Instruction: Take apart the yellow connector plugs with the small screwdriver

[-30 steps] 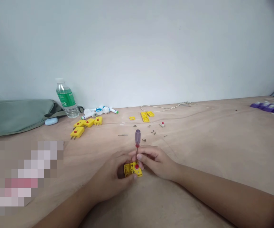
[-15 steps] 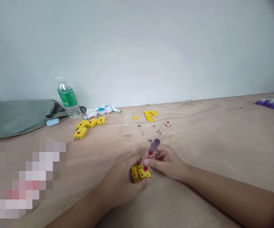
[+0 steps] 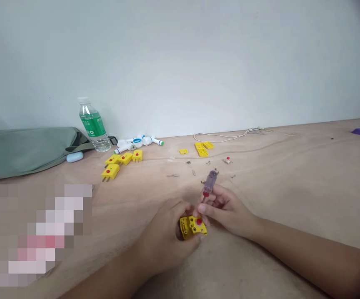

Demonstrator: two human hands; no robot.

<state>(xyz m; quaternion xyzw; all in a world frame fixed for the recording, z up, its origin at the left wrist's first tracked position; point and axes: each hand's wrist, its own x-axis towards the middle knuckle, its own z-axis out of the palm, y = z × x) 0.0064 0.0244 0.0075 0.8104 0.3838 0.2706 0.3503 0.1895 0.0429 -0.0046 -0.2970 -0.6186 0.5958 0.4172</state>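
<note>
Near centre, the left hand (image 3: 164,237) grips a yellow connector (image 3: 193,226) against the table (image 3: 279,174), seemingly steadying it. The right hand (image 3: 227,210) pinches a screwdriver (image 3: 210,183) tilted onto it.

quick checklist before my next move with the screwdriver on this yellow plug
1. The yellow plug sits in the left hand grip: ok.
2. The screwdriver is held in the right hand: ok.
3. Its tip seated on the plug: cannot tell, the right hand hides it.
4. Its shaft upright: not ok, the handle leans right.
5. The loose screws lie apart from both hands, farther back on the table: ok.
</note>
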